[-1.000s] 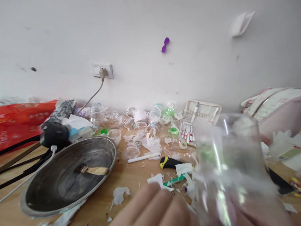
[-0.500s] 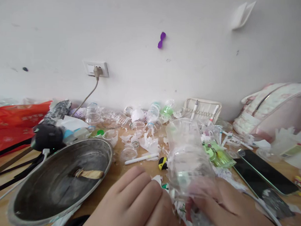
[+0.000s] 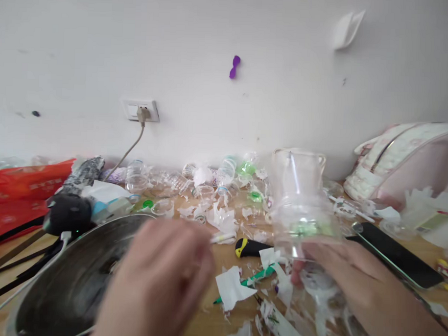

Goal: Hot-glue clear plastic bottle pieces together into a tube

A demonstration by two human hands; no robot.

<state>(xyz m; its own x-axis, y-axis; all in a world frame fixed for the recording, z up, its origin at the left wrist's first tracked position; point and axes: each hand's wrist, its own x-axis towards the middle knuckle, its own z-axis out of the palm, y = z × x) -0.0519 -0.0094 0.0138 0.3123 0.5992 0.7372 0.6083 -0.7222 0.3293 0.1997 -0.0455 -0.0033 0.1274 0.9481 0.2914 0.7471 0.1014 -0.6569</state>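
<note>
Hands occupy the near field above a wooden table [image 3: 200, 321]. The left hand [image 3: 157, 278] hangs over the right rim of a metal pan [image 3: 58, 289], back toward the camera. It is blurred; the fingers look bent inward, but whether they hold anything cannot be told. The right hand [image 3: 366, 290] grips a clear plastic bottle [image 3: 303, 205] by its lower part, fingers wrapped around it. The bottle is held clear of the table, roughly upright, with its open end uppermost. Torn label shreds cling to the gripped part.

Between the hands lie a white paper scrap [image 3: 232, 288] and a green-handled tool [image 3: 253, 279]. Just beyond is a black-and-yellow utility knife [image 3: 252, 247]. A smartphone [image 3: 397, 255] lies flat to the right of the bottle.

Farther back, a pile of clear bottles [image 3: 209, 179] lines the wall. A red plastic bag [image 3: 21, 190] lies at far left, and a pink bag [image 3: 404, 154] at far right. A wall socket [image 3: 140, 110] carries a plugged cable.
</note>
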